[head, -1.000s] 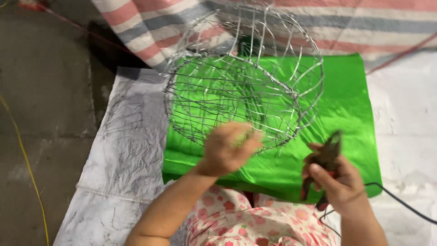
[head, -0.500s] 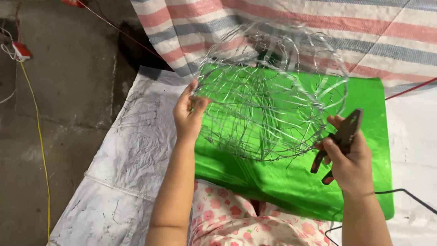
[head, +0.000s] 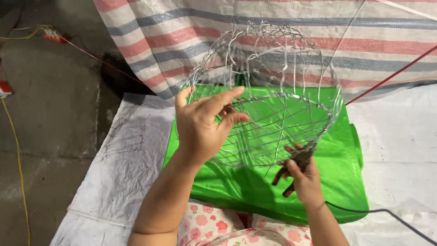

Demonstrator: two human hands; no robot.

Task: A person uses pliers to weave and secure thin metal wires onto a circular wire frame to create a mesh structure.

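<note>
wire basket [head: 273, 100] now tilted, pliers [head: 296, 166] underneath

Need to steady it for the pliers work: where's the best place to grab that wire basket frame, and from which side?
Probably the thick rim wire of the wire basket frame, taken from its left edge, where the left hand grips it. The mesh looks thin and springy; the rim is stiffer. That leaves the right edge free, where the right hand works the pliers.

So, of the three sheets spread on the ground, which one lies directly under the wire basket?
The bright green sheet: the wire basket is held above it. The white sheet lies left; the striped tarp lies behind.
</note>
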